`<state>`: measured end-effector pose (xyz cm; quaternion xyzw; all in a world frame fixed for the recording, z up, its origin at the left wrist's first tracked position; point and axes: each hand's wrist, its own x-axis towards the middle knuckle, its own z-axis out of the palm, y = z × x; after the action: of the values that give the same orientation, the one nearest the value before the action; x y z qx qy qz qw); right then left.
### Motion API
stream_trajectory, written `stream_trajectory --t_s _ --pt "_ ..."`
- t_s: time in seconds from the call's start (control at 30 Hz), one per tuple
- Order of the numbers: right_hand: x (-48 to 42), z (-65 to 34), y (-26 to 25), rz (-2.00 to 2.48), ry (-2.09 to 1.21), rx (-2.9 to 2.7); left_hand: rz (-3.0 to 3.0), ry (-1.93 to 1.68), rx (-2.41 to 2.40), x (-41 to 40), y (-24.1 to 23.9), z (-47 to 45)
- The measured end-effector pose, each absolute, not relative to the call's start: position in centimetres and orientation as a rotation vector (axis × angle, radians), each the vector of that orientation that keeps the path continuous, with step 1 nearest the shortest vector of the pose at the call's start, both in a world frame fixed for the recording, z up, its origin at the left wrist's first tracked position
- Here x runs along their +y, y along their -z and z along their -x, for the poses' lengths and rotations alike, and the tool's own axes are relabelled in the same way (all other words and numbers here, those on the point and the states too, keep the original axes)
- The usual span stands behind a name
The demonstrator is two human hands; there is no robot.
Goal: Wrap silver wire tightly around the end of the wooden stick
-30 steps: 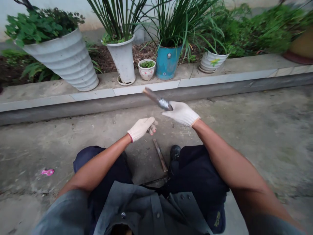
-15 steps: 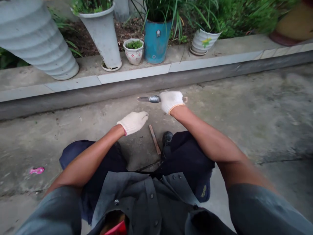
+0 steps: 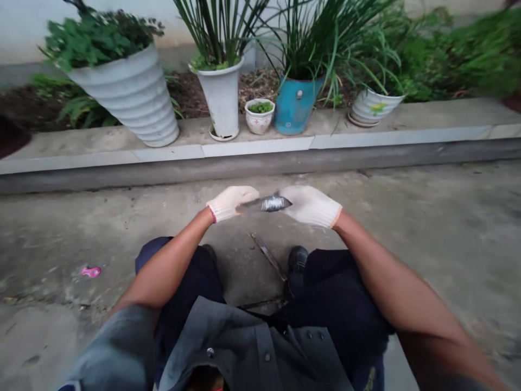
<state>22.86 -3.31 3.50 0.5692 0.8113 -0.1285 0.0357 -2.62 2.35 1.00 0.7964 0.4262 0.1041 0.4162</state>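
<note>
Both my hands wear white knit gloves and are held out over the concrete in front of my knees. My right hand [image 3: 311, 206] is closed round a short tool [image 3: 266, 205] with a silver-taped collar and a dark tip that points left. My left hand [image 3: 231, 202] is curled, and its fingers touch the tool's tip. Whether it grips the tip I cannot make out. On the ground below, between my legs, lies a narrow flat metal bar [image 3: 268, 256] beside my black shoe [image 3: 298, 259].
A low concrete kerb [image 3: 260, 155] runs across ahead, with several plant pots on it: a large tilted ribbed white pot [image 3: 130, 98], a tall white pot [image 3: 222, 98], a small patterned pot [image 3: 259, 118], a blue pot [image 3: 295, 106] and a white bowl pot [image 3: 374, 107]. A small pink object [image 3: 90, 271] lies on the ground at left.
My right hand has brought the tool down and in, so its tip now meets my left hand. The camera tilted down, then back up.
</note>
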Motion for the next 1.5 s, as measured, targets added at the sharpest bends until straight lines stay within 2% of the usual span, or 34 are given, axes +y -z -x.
stream_trajectory --t_s 0.17,0.33,0.5,0.67,0.8,0.93,1.27,1.37,1.5 --pt "-1.5 -21.9 -3.6 -2.092 0.317 2.395 -1.970 -0.246 1.089 1.6 -0.5 1.4" --pt "0.8 -21.3 -2.4 -2.240 0.213 2.236 -1.976 -0.176 1.102 2.1 -0.5 0.6" --pt "2.2 -20.4 -1.5 -2.169 0.040 2.154 -1.971 0.001 1.118 3.3 -0.4 0.5" --pt "2.7 -19.5 -0.6 -1.880 -0.002 2.243 -2.061 0.061 1.069 5.2 -1.0 1.8" --pt "2.6 -20.1 -0.6 -1.649 0.081 2.395 -2.030 0.009 1.051 6.3 -1.3 3.5" --pt "1.3 -21.5 -1.3 -1.529 0.328 2.528 -1.955 -0.093 1.022 5.5 -1.5 4.6" --pt "-1.6 -20.6 -2.9 -1.798 0.992 2.628 -1.834 -0.323 1.085 0.0 -3.1 4.7" --pt "-1.2 -18.7 -3.4 -1.967 0.994 2.548 -1.813 -0.366 1.140 0.8 -2.3 4.8" --pt "0.1 -17.3 -3.9 -2.156 0.723 2.351 -1.745 -0.402 1.128 1.3 0.3 4.6"
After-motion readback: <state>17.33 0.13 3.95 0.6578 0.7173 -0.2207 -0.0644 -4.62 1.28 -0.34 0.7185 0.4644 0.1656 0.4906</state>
